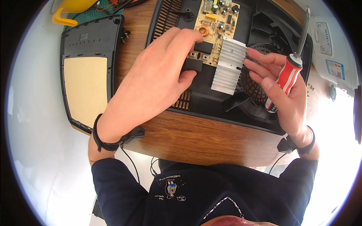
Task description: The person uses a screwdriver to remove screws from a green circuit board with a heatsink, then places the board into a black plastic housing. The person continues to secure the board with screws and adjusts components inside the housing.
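Note:
My left hand (154,73) curls over the left edge of a tan circuit board (218,26), its thumb and fingers around black block-shaped components (203,48) near a copper-wound ring coil (203,31). A finned silver heat sink (229,66) sits on the board's near right side. In my right hand (288,86) rests a red and white screwdriver (285,81), its shaft pointing up and away. Those right fingertips reach to the heat sink's right edge. Beneath everything lies a black plastic housing (211,111) with a round fan grille (260,84), partly covered by my right hand.
On the left, a black-framed panel (86,83) with a cream sheet lies with small screws near its upper right corner. Behind it are a yellow object (73,7), a green mat (94,17) and cables. A translucent box (332,49) stands right of the housing on the wooden table (181,137).

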Demonstrator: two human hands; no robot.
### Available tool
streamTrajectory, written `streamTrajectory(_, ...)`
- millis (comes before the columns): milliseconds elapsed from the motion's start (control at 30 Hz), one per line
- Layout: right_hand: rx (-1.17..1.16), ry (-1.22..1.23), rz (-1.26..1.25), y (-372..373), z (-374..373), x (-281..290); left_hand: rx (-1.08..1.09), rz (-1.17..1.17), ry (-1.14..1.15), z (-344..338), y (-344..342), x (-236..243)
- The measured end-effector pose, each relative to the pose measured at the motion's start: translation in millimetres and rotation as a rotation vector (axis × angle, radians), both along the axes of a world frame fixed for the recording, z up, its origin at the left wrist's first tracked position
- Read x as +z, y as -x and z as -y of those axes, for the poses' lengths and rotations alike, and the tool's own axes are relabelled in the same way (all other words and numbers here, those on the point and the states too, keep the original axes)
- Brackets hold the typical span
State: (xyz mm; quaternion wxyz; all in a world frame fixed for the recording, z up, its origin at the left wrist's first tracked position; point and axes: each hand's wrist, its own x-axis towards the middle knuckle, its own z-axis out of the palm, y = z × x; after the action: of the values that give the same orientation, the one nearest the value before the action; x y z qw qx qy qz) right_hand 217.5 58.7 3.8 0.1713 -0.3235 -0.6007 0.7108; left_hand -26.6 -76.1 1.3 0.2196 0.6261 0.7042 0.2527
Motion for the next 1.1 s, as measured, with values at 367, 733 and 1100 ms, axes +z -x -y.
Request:
streamTrajectory(367,0.007,-0.039,0.007,-1.1,-1.1,-3.3,-0.033,-0.053,-0.022,-0.4,1.6,-4.2)
streamTrajectory(733,0.037,-0.072,0.045,-3.6,-4.9,0.0,-0.052,-0.060,-0.020,-0.1,2.3,-4.7)
streamTrajectory(1100,-0.227,-0.427,0.357,-74.9,-31.5,24.9,-0.054,-0.044,0.037,-2.3,3.9,-1.8)
